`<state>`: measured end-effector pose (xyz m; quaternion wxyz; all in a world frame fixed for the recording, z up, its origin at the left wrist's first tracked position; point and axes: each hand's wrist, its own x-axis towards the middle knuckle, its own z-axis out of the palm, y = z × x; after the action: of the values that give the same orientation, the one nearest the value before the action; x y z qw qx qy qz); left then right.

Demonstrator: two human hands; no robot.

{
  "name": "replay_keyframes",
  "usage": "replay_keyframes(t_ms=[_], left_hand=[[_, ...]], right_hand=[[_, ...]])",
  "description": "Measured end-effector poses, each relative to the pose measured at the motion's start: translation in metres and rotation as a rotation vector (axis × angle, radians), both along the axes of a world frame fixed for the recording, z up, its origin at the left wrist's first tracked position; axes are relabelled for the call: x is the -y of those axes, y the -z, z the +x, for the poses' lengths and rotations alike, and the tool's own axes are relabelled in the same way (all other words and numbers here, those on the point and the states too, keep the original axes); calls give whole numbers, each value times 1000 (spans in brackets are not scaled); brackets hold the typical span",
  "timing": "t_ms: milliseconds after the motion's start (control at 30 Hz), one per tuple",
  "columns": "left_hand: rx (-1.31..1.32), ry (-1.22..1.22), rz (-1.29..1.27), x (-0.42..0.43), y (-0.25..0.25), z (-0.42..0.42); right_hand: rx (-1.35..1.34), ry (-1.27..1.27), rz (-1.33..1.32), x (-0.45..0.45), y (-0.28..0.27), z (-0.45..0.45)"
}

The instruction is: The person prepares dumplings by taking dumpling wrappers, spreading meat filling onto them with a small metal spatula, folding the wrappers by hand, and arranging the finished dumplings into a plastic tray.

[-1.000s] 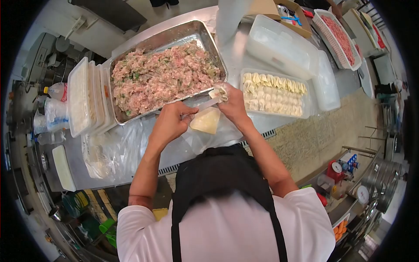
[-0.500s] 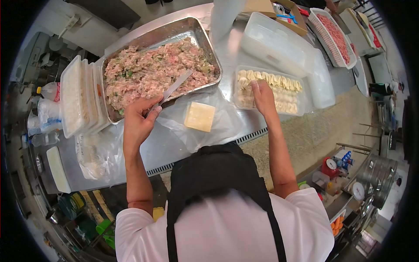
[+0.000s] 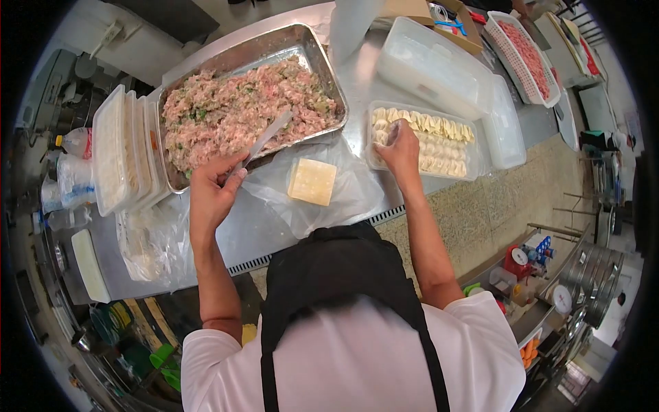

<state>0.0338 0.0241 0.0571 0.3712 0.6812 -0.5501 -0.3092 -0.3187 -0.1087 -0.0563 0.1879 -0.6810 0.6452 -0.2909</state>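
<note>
My left hand (image 3: pixel 214 187) is closed around the handle of a flat metal spatula (image 3: pixel 269 139), its blade angled over the near edge of a pan. Pink minced meat with green bits (image 3: pixel 240 117) fills much of that metal pan (image 3: pixel 343 125). My right hand (image 3: pixel 400 152) is over the left end of a clear plastic box (image 3: pixel 473 175), thumb and fingers apart. Folded dumplings (image 3: pixel 439 127) lie in rows inside the box; the hand hides some at the left. A stack of square yellow wrappers (image 3: pixel 313 182) rests on plastic film (image 3: pixel 357 196) between my hands.
Lidded boxes (image 3: pixel 113 151) stand stacked left of the pan. Behind the dumpling box are a large translucent container (image 3: pixel 432 65) and a clear lid (image 3: pixel 506 130). A white basket of meat (image 3: pixel 522 58) is at far right. The slotted table edge (image 3: pixel 388 215) runs near my body.
My right hand has shifted left over the dumpling box, and its thumb and fingers have spread. The spatula in my left hand has moved slightly left and down.
</note>
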Motion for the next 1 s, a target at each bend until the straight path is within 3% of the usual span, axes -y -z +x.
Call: replay_keyframes(t_ms=[167,300,400,500,533,600,800,900,1000], left_hand=[[-41,-79,52,-4,-3,1],[-2,-43,47,1,0,-4],[77,-38,-20,4,5,-5],[204,-45,-7,11,5,4],[206,-48,-8,14,3,6],[478,86,-24,24,-1,11],[734,234,-33,71,25,-6],[744,278,94,93,40,-21],[670,287,47,93,29,-30]], right_hand=[[5,-21,-149,-25,-35,17],[295,-535,31,-61,-23,63],[150,-719,-33,-85,-6,101],[-21,-752,20,-85,4,112],[-20,-755,17,-84,6,113],[-19,-753,38,-82,4,114],[-46,-741,10,-89,0,113],[-21,-736,2,-87,1,114],[21,-714,38,-84,5,110]])
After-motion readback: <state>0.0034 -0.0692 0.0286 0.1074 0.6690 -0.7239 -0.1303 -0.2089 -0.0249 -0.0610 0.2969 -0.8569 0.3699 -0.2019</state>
